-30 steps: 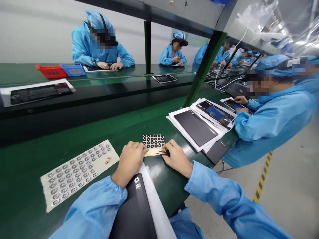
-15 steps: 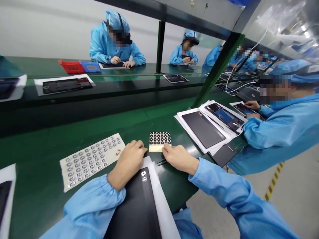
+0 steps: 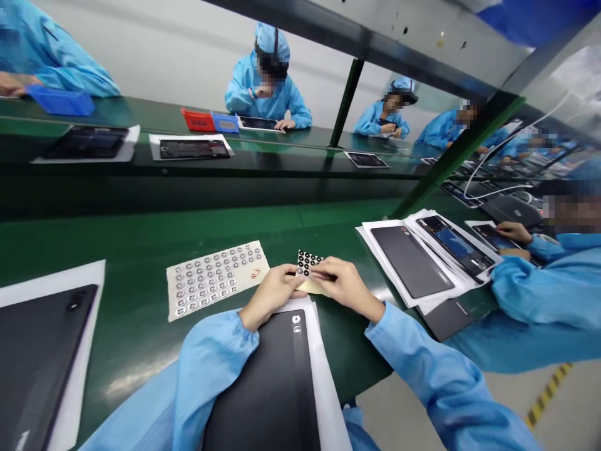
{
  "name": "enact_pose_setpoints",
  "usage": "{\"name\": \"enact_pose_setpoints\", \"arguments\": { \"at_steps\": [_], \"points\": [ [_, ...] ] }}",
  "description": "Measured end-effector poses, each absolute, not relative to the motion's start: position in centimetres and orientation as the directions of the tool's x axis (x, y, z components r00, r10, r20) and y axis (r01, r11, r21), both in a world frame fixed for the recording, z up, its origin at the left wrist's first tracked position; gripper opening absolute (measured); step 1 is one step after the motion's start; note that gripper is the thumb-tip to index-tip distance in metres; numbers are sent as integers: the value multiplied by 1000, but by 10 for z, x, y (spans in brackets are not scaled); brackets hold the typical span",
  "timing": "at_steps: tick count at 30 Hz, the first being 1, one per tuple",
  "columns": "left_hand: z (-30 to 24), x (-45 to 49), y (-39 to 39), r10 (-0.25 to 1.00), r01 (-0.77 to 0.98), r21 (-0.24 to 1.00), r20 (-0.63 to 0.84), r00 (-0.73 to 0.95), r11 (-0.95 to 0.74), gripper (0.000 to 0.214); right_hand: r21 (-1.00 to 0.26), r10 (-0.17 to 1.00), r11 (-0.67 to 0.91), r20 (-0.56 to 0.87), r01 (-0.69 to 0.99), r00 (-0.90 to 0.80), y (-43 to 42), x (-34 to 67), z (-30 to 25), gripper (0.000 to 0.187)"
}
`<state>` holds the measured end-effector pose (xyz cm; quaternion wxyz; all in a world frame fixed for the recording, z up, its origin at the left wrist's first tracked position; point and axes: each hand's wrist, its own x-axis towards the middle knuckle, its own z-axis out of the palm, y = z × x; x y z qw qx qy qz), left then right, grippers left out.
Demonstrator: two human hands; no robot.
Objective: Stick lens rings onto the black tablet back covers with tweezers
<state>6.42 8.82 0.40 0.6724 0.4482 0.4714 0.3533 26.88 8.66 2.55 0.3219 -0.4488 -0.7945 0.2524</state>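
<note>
From my distant seat I see the black panel (image 3: pixel 267 388) with its long axis pointing forward, and beyond its far end, left hand (image 3: pixel 270 293) and right hand (image 3: pixel 346 287), fingers curled, pinching I cannot tell what, about equally near the small ring-dotted sheet (image 3: pixel 308 258).

the wearer's two arms, seen from the head. the left forearm (image 3: pixel 211 354) rises obliquely from the lower left, the right forearm (image 3: pixel 432 369) from the lower right; both are sleeved in blue to the cuff. the left wrist (image 3: pixel 248 317) and right wrist (image 3: pixel 374 309) are bare. the left grip (image 3: pixel 273 292) points inward, its fingers bent and its thumb directed rightward. the right grip (image 3: pixel 346 287) faces it, back uppermost, fingers flexed and pointing left. the fingertips lie near one another; their exact closure is too small to resolve.
</note>
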Motion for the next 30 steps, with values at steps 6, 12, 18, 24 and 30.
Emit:
{"name": "enact_pose_setpoints", "arguments": {
  "at_steps": [6,12,18,24,30],
  "points": [
    [2,60,87,890,26,946,-313,331,323,38,-855,963,191,69,482,-259,125,249,14,34],
    [0,65,90,897,118,953,-304,322,280,43,-860,991,103,132,499,23,130,258,31,45],
    [36,55,72,963,342,934,-180,199,104,56,-570,827,561,364,600,-428,39,254,39,21],
    [55,8,19,954,734,650,-46,297,-197,33,-319,721,693,326,647,-611,-29,252,19,21],
    [28,-21,-17,896,712,589,45,442,-381,34,-89,675,727,271,681,-686,-31,248,20,32]
  ]
}}
